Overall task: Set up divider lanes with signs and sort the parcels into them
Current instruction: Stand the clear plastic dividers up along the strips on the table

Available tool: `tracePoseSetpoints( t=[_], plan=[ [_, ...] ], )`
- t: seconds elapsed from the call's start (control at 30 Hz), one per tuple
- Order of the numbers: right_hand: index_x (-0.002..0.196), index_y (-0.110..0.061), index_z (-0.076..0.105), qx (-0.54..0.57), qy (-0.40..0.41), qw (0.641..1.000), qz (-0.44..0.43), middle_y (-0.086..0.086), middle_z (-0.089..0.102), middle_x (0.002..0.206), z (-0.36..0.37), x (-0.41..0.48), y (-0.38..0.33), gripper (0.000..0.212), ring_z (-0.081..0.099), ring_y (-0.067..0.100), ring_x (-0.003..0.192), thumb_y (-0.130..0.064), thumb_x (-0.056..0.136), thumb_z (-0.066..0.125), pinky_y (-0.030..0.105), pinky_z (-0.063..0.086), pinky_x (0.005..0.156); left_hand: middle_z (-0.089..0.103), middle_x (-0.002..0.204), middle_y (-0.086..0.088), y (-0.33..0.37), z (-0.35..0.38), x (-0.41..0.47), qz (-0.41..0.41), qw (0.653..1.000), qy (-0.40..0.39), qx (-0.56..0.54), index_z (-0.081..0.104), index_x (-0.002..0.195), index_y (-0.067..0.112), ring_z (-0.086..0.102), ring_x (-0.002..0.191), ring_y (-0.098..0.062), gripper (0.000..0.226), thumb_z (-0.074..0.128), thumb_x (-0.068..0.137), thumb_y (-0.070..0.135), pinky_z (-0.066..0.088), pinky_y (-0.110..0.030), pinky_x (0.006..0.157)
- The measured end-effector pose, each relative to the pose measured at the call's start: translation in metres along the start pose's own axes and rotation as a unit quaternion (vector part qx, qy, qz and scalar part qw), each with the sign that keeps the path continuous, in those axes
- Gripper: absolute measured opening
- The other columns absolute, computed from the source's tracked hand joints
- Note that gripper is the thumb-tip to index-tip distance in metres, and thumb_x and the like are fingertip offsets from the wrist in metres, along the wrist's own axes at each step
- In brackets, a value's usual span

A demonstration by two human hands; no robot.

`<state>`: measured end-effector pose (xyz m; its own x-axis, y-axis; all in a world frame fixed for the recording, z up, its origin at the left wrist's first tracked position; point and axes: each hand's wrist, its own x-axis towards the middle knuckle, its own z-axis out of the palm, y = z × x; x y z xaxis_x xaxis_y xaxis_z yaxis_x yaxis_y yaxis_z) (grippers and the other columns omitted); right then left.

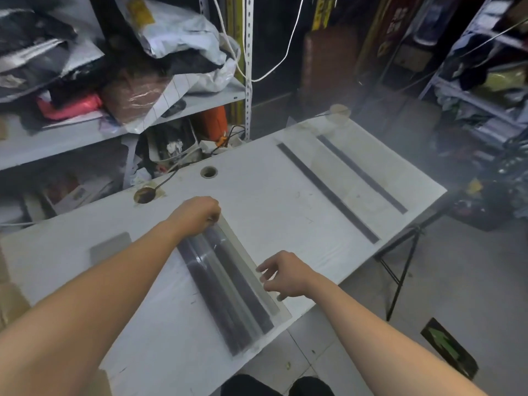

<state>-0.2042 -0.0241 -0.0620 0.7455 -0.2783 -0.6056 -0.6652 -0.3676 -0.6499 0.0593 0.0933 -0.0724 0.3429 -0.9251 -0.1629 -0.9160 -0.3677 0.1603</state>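
A clear divider (228, 284) with dark base strips was steadied on the white table (160, 332): its far end was pinched by the closed left hand (197, 214), while the right hand (285, 274), fingers loosely spread, was rested against its near right edge. Good placement would probably require it to be kept parallel to the two dividers (343, 184) already laid farther right. Parcels (177, 32) were left on cluttered shelving (85, 130) behind.

Head-height, steeply down over table (271, 178)
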Motion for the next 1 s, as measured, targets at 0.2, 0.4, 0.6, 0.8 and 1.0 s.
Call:
tracePoseSetpoints(
  t=[0.2, 0.4, 0.6, 0.8, 1.0],
  plan=[
    [0.119, -0.015, 0.07, -0.033, 0.0, 0.999, -0.017, -0.003, 0.072, 0.098, -0.039, -0.008, 0.027, 0.038, 0.072, 0.038, 0.084, -0.012, 0.082, 0.061, 0.04, 0.063, 0.062, 0.061, 0.098, 0.003, 0.006, -0.018, 0.027, -0.033, 0.999, 0.018, -0.011, 0.07, 0.089, 0.016, 0.056, 0.096, -0.019, 0.004, 0.069, 0.087, 0.013, 0.047, -0.035, 0.081],
    [0.094, -0.007, 0.073, -0.066, 0.021, 0.997, -0.034, 0.005, 0.072, 0.09, -0.087, -0.026, 0.052, 0.022, 0.054, 0.018, 0.057, -0.004, 0.081, 0.054, 0.018, 0.048, 0.049, 0.062, 0.095, -0.004, 0.028, -0.037, 0.072, -0.066, 0.991, 0.103, -0.06, 0.071, 0.087, 0.01, 0.057, 0.093, -0.024, 0.006, 0.073, 0.083, 0.005, 0.047, -0.037, 0.08],
    [0.12, -0.012, 0.071, -0.048, 0.063, 0.997, -0.026, -0.004, 0.072, 0.106, -0.127, -0.031, 0.076, 0.036, 0.055, -0.011, 0.053, -0.007, 0.087, 0.057, 0.002, 0.036, 0.045, 0.062, 0.095, 0.001, 0.053, -0.052, 0.131, -0.046, 0.995, 0.081, -0.044, 0.069, 0.086, 0.017, 0.057, 0.094, -0.021, 0.008, 0.074, 0.084, 0.01, 0.048, -0.034, 0.084],
    [0.117, -0.019, 0.074, -0.044, 0.103, 0.994, 0.001, -0.01, 0.073, 0.101, -0.15, -0.021, 0.088, 0.036, 0.056, -0.004, 0.062, -0.01, 0.086, 0.058, 0.007, 0.038, 0.052, 0.067, 0.099, -0.003, 0.056, -0.06, 0.19, -0.035, 0.996, 0.061, -0.059, 0.073, 0.093, 0.011, 0.061, 0.094, -0.022, 0.011, 0.077, 0.083, 0.014, 0.047, -0.03, 0.085],
    [0.093, -0.011, 0.073, -0.075, 0.108, 0.991, 0.028, 0.01, 0.072, 0.098, -0.157, 0.001, 0.083, 0.023, 0.064, 0.024, 0.08, -0.007, 0.08, 0.055, 0.036, 0.056, 0.075, 0.063, 0.1, -0.005, 0.038, -0.061, 0.237, -0.024, 0.995, 0.053, -0.084, 0.072, 0.096, 0.006, 0.059, 0.095, -0.023, 0.012, 0.075, 0.085, 0.01, 0.046, -0.03, 0.084]
  ],
)
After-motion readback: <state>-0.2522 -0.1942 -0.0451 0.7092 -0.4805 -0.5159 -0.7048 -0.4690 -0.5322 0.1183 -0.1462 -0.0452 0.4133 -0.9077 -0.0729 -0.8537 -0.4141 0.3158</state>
